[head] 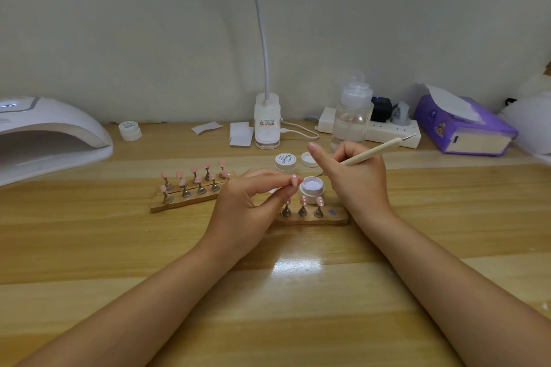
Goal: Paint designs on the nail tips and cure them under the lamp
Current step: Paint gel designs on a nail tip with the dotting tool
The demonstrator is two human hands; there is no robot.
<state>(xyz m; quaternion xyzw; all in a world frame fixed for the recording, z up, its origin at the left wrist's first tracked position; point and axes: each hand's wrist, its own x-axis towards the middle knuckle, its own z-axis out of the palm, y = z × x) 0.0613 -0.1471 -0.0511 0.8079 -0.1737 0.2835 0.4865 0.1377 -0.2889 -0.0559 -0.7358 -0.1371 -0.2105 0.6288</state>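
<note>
My left hand (pixel 253 202) pinches one pink nail tip (pixel 294 180) on its small stand, lifted beside the open pot of white gel (pixel 312 188). My right hand (pixel 354 179) grips a cream dotting pen (pixel 375 150), whose thin tip points down at the pot. In front of the pot, a wooden holder (pixel 334 217) carries three pink tips on metal stands. A second wooden holder (pixel 185 198) to the left bears several pink tips. The white curing lamp (pixel 44 134) sits at the far left of the table.
A closed gel jar (pixel 285 161) and a loose lid (pixel 310 158) lie behind the pot. Another jar (pixel 130 130), a desk lamp base (pixel 267 122), a clear pump bottle (pixel 351 116), a power strip (pixel 387 128) and a purple tissue pack (pixel 465 125) line the wall.
</note>
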